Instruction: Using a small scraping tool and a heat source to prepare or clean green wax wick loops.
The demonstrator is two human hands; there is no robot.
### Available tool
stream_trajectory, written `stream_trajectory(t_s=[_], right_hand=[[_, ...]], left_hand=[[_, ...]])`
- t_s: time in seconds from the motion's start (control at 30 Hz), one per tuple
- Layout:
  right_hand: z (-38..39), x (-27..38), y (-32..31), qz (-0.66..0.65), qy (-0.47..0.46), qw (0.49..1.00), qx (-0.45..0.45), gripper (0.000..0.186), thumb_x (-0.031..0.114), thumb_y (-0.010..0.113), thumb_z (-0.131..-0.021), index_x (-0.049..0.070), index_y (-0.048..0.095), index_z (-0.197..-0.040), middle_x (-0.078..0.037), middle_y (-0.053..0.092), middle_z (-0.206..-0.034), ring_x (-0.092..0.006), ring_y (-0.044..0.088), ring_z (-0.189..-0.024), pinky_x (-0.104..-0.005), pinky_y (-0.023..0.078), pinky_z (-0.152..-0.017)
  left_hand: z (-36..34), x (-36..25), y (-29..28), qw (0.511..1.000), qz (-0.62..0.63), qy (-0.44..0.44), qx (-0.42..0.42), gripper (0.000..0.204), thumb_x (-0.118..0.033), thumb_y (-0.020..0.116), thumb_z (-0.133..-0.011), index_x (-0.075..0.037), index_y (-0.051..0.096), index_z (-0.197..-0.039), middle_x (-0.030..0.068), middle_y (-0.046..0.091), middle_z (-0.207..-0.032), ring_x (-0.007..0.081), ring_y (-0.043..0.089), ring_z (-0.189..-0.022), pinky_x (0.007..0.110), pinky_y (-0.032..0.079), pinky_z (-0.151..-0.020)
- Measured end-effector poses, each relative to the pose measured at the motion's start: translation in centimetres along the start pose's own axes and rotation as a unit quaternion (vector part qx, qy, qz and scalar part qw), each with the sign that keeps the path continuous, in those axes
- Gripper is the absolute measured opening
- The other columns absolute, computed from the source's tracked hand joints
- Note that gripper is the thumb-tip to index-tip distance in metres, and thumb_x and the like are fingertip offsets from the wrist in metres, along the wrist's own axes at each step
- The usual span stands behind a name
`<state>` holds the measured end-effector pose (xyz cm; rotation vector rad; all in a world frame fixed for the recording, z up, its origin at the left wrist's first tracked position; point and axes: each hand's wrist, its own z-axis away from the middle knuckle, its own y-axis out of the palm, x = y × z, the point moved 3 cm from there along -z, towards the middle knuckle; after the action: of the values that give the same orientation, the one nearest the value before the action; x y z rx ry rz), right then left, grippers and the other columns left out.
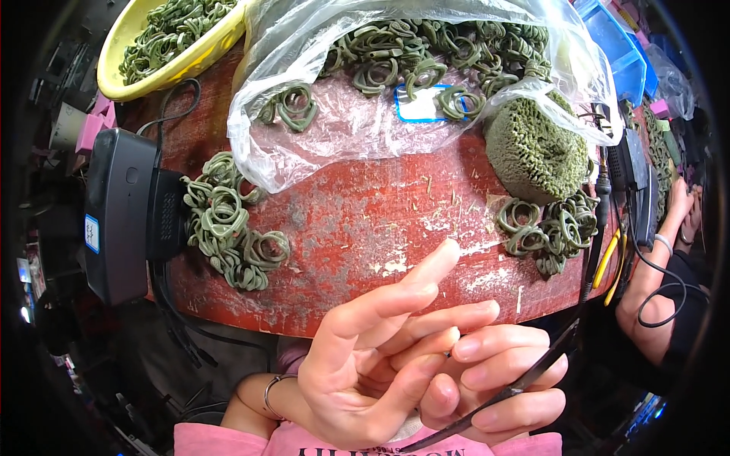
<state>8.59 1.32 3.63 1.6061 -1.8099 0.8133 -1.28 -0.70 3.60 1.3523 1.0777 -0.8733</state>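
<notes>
My left hand (365,357) is over the table's near edge, its fingers stretched and spread, the index pointing up and right. Its lower fingertips meet my right hand (498,380), whose fingers curl inward with the thumb tucked near them. Anything between the right fingers is hidden. A black cable-like strip (525,378) slants across the right fingers; whether they grip it cannot be seen. Beyond the hands, green rings lie in a left pile (226,216) and a right pile (559,232). Behind the right pile stands a rough green cylindrical block (532,148).
A clear plastic bag (327,152) with many green rings covers the table's (365,228) far side. A yellow basket (114,80) of rings stands far left, a black box-shaped device (118,220) at the left edge. Cables run down the right, beside another person's arm (650,285).
</notes>
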Motion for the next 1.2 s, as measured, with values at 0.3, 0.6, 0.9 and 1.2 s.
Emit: stream_trajectory(t_s=[0.3,0.6,0.9,1.2], right_hand=[[0.0,0.2,2.3,-0.018,0.073,0.988,-0.132,0.039,0.015,0.072,-0.072,0.012,0.033,-0.072,-0.005,0.037,-0.066,-0.0159,0.047,-0.065,-0.0211,0.042,-0.061],[0.8,-0.1,2.5,-0.055,0.078,0.986,-0.138,0.029,0.014,0.060,-0.079,0.011,0.035,-0.065,-0.002,0.033,-0.060,-0.0132,0.042,-0.058,-0.0203,0.038,-0.060],[-1.1,0.1,1.5,-0.086,0.039,0.995,-0.006,0.036,-0.009,0.068,-0.066,0.011,0.039,-0.074,-0.005,0.040,-0.074,-0.0173,0.051,-0.072,-0.0248,0.048,-0.063],[0.1,0.5,3.7,-0.033,0.096,0.971,-0.214,0.038,0.018,0.069,-0.073,0.011,0.032,-0.069,-0.004,0.031,-0.068,-0.0144,0.040,-0.063,-0.0226,0.038,-0.062]], left_hand=[[0.2,0.6,0.1,0.999,0.032,0.005,-0.029,0.048,0.013,0.040,-0.083,-0.002,0.021,-0.124,0.0365,0.024,-0.131,0.0337,0.053,-0.105,0.037,0.047,-0.087],[-0.2,2.4,0.3,0.986,0.099,0.111,-0.077,0.042,0.010,0.042,-0.084,0.007,0.026,-0.123,0.0363,0.033,-0.125,0.0313,0.055,-0.102,0.032,0.048,-0.085],[-0.7,1.6,-0.2,0.978,0.124,0.159,-0.062,0.041,0.008,0.042,-0.085,0.007,0.025,-0.123,0.0351,0.036,-0.124,0.0309,0.057,-0.099,0.029,0.049,-0.083],[-0.2,0.7,-0.6,0.996,0.087,0.014,-0.004,0.053,-0.003,0.053,-0.085,-0.010,0.019,-0.124,0.0352,0.019,-0.133,0.0327,0.054,-0.105,0.039,0.051,-0.080]])
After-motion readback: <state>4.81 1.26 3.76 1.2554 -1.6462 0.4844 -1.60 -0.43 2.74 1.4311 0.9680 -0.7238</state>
